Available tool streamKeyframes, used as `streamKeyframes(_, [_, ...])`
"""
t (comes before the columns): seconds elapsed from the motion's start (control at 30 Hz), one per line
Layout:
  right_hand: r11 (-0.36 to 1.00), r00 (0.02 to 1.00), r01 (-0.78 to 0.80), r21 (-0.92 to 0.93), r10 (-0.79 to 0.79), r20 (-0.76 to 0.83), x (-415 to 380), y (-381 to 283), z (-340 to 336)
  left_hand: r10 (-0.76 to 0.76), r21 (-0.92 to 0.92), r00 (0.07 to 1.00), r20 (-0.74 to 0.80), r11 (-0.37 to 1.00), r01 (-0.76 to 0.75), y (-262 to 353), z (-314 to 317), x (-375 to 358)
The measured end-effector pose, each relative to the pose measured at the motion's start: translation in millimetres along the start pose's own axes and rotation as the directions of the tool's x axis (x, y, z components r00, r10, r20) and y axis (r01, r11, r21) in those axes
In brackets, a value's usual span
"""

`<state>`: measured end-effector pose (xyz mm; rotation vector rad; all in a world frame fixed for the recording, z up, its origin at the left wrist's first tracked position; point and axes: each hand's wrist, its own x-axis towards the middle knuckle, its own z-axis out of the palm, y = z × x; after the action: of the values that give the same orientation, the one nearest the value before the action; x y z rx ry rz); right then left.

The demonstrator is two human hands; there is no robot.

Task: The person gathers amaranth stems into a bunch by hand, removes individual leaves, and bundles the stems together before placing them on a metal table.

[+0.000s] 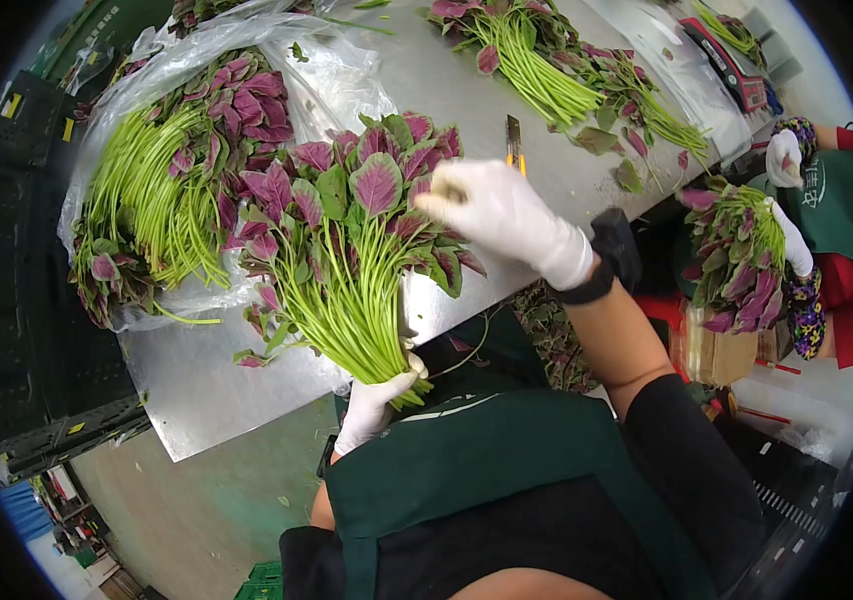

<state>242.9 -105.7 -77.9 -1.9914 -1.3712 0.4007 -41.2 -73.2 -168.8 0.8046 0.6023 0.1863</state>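
Observation:
My gloved left hand (371, 408) is wrapped round the lower stems of a bunch of red amaranth (352, 300). The green stems fan upward to purple-and-green leaves over the table edge. My right hand (507, 215), in a white glove, has its fingers curled together beside the leafy top at the right. Whatever may be in those fingers is hidden. Behind the right hand, a utility knife (515, 145) with an orange handle lies on the metal table (437, 85). To the left, a large heap of amaranth (152, 170) rests in a clear plastic bag (332, 80).
More amaranth bunches (537, 70) lie along the far side, with loose leaves near them. A red scale (727, 65) stands at the far right. There a co-worker in a green apron (820, 205) holds another amaranth bunch (742, 255). Black crates (17, 270) line the left.

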Motion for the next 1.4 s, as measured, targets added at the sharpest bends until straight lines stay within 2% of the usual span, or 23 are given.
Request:
streamKeyframes(0.2, [0.975, 0.977, -0.203, -0.088, 0.207, 0.047, 38, 14, 40, 0.019, 0.076, 1.0, 0.016, 0.997, -0.02, 1, 0, 1])
streamKeyframes(0.33, [0.982, 0.989, -0.136, 0.133, 0.142, -0.038, 38, 26, 58, 0.033, 0.089, 0.998, 0.046, 0.995, -0.037, -1, -4, 3])
streamKeyframes(0.47, [0.944, 0.991, -0.065, 0.323, 0.099, -0.089, 27, 6, 36, 0.031, 0.088, 0.997, 0.072, 0.995, -0.037, -5, -9, 4])
streamKeyframes(0.57, [0.934, 0.988, -0.043, 0.354, 0.091, -0.122, 29, -9, 24, 0.042, 0.098, 0.995, 0.094, 0.994, -0.052, -6, -10, 6])
streamKeyframes(0.6, [0.948, 0.989, 0.014, 0.319, 0.035, -0.145, 32, -10, 28, 0.048, 0.104, 0.994, 0.101, 0.993, -0.059, -7, -10, 6])
streamKeyframes(0.7, [0.991, 0.995, 0.074, 0.109, -0.067, -0.072, 46, -12, 50, 0.058, 0.117, 0.994, 0.097, 0.991, -0.07, -11, -11, 8])
streamKeyframes(0.77, [0.991, 1.0, -0.009, -0.136, 0.008, -0.008, 61, -18, 70, 0.051, 0.141, 0.997, 0.066, 0.988, -0.06, -13, -10, 9])
streamKeyframes(0.83, [0.962, 0.993, -0.056, -0.267, 0.082, 0.086, 74, -20, 81, 0.056, 0.161, 0.997, 0.053, 0.985, -0.064, -15, -11, 9])
streamKeyframes(0.93, [0.987, 0.994, -0.079, -0.139, 0.089, 0.069, 79, -17, 84, 0.053, 0.147, 0.997, 0.049, 0.987, -0.06, -13, -9, 8])
streamKeyframes(0.97, [0.991, 0.997, -0.079, -0.109, 0.081, 0.016, 77, -17, 79, 0.056, 0.142, 0.997, 0.051, 0.988, -0.063, -12, -8, 8])
streamKeyframes(1.03, [1.0, 0.999, -0.004, 0.031, 0.006, -0.053, 71, -12, 66, 0.054, 0.132, 0.997, 0.061, 0.989, -0.061, -10, -7, 7])
streamKeyframes(1.23, [0.894, 0.99, -0.141, 0.425, 0.136, 0.042, 40, -22, 32, 0.05, 0.162, 0.996, 0.079, 0.985, -0.063, -10, -9, 8])
streamKeyframes(1.3, [0.846, 0.989, -0.136, 0.515, 0.146, 0.02, 32, -22, 30, 0.046, 0.161, 0.996, 0.076, 0.985, -0.058, -11, -9, 7])
streamKeyframes(1.4, [0.852, 0.987, -0.093, 0.515, 0.147, -0.065, 24, -22, 25, 0.051, 0.16, 0.996, 0.075, 0.985, -0.062, -11, -10, 7])
